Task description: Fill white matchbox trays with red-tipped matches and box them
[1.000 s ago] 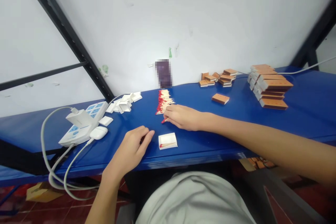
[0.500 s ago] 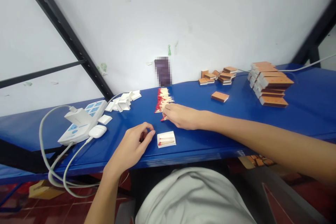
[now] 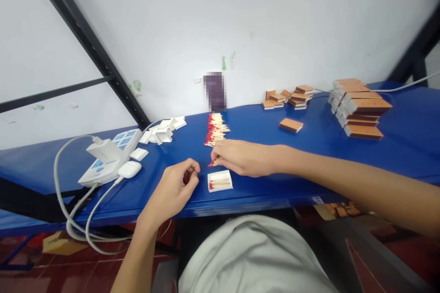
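Observation:
My right hand [image 3: 237, 158] pinches a few red-headed matches [image 3: 214, 162] between thumb and fingers, just behind a white matchbox tray [image 3: 227, 173]. Inside that tray several matches lie along its front side, heads to the left. My left hand [image 3: 180, 183] rests on the blue table left of the tray, fingers loosely curled into a half fist with nothing visible in them; it does not touch the tray. Beyond my right hand a long pile of matches [image 3: 216, 126] stretches toward the wall, red heads on the left.
White empty trays [image 3: 160, 133] are heaped at the back left, near a power strip [image 3: 103, 169] with a charger, cables and a white case [image 3: 129, 169]. Brown matchbox sleeves [image 3: 290, 125] lie at right, with a tall stack [image 3: 360, 107] farther right. A blurred dark object [image 3: 215, 91] leans against the wall.
My right hand has come from the pile's near end toward me and the tray, carrying the pinched matches. My left hand's thumb and fingers have drawn slightly closer together.

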The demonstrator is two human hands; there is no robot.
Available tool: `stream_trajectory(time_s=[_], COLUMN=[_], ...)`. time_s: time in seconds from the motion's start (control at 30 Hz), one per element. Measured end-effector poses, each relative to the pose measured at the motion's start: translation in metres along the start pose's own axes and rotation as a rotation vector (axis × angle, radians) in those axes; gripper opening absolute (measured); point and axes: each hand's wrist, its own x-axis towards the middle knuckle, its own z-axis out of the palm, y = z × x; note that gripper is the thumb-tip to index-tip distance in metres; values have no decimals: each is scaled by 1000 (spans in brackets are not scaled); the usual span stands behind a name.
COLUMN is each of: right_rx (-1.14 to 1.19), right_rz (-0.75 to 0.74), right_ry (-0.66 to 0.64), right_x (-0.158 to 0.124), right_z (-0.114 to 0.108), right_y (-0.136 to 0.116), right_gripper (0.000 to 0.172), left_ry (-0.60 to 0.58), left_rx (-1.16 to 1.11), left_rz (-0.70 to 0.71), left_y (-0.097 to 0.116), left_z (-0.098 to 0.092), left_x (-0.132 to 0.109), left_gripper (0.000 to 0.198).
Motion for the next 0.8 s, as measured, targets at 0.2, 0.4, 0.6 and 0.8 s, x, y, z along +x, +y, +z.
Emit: stream_trajectory(time_s=[0.2, 0.4, 0.6, 0.8], right_rx=[-36, -96, -193, -202], right_rz=[17, -19, -87, -104], right_ry=[-26, -87, -114, -77], right_x=[-5, -7, -6, -3], right_z=[-5, -9, -3, -3], right_y=[-16, -24, -26, -28], right_gripper=[19, 19, 22, 23], left_ry=[3, -68, -104, -86], left_rx=[-21, -30, 102, 117], left_rz=[-11, 54, 115, 113], left_y=[0, 5, 12, 12], left_z=[-1, -5, -2, 1], left_x=[-1, -4, -5, -4], left_gripper=[20, 27, 36, 31])
